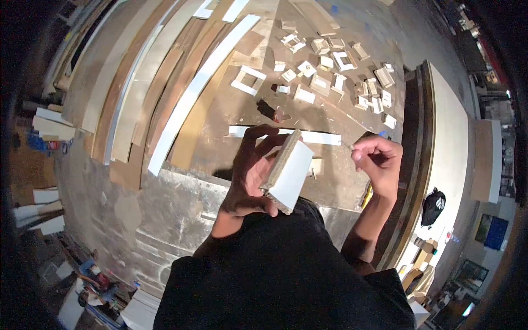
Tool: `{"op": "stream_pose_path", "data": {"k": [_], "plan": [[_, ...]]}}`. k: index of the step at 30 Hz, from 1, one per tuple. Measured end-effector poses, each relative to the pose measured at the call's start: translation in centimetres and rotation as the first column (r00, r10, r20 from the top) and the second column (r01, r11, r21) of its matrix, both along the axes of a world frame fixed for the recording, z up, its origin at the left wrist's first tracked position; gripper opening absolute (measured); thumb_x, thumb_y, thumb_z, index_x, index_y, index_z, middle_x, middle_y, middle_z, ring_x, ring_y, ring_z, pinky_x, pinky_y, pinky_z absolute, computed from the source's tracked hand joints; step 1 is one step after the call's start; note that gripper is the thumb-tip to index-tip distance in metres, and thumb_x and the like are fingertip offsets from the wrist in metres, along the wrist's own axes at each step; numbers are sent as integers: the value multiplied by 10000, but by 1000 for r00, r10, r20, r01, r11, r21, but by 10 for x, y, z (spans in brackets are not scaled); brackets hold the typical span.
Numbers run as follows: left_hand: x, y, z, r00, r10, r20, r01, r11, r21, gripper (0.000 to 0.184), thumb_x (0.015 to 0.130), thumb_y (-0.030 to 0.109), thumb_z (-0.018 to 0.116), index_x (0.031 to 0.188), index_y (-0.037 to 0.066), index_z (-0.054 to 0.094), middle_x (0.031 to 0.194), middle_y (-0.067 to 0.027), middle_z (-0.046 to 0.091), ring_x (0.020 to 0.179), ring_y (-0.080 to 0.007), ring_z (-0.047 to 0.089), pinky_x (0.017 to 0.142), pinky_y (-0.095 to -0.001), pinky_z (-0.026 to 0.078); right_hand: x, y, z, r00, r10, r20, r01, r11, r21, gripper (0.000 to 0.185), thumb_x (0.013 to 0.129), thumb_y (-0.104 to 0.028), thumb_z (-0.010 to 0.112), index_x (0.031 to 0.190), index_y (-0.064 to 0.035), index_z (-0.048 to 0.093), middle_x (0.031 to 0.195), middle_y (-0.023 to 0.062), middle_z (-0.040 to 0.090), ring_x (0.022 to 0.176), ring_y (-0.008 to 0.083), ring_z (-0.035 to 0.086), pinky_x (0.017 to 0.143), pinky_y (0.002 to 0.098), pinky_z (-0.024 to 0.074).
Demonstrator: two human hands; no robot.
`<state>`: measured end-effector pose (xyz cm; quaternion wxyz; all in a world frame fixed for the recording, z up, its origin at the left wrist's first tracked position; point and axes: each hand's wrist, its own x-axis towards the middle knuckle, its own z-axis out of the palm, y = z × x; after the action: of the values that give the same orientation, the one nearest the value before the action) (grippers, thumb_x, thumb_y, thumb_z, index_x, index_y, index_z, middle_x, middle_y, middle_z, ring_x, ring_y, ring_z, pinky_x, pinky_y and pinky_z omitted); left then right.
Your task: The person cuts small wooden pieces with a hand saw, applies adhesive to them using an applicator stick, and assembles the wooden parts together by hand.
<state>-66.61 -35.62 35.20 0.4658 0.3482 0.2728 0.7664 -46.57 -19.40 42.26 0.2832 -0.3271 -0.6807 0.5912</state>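
Observation:
My left hand (248, 170) is wrapped around a small piece of chipboard (291, 175) and holds it tilted above the table. Its broad face is white, and its cut edges look rough and brown. My right hand (382, 159) is raised apart from it, thumb and fingertips pinched together. Whatever lies between those fingertips is too small to make out. Behind the chipboard piece, a narrow white strip (327, 137) lies across the tabletop. A small pale block (315, 166) shows partly from behind the held piece.
Long boards and a white strip (203, 91) lie along the left of the worktable (126, 206). Several small wooden frames (248, 81) and blocks are scattered at the far side. To the right stands a white-topped panel (448, 121) with a black cloth item (434, 206).

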Motion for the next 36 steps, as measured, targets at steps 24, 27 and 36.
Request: {"op": "stream_pose_path", "data": {"k": [24,27,36], "plan": [[120,52,47,948,-167,270,230,947,-223,1420,349,575,978,1418,-19,257,1334,-268,550,1238,-326,576,1054,-399,478,87,15,32,999,-46,-14,48,967,251,44,754,-31,763,786,-50,737,714,38,716,560,69,596,500,208,413],[138,54,36,951,-174,257,220,962,-161,1266,445,545,953,1387,-17,321,1329,-278,542,1236,-348,575,1055,-412,478,112,22,22,993,-10,-118,44,956,292,60,745,-42,775,789,-51,735,679,33,698,547,66,578,507,207,407],[188,52,12,947,-119,297,174,971,-164,1165,518,499,887,1411,-2,331,1382,-292,497,1312,-383,505,1112,-471,415,167,56,-23,999,-16,48,4,970,241,60,817,-1,710,860,-36,733,734,20,699,640,59,595,584,221,460]]}}
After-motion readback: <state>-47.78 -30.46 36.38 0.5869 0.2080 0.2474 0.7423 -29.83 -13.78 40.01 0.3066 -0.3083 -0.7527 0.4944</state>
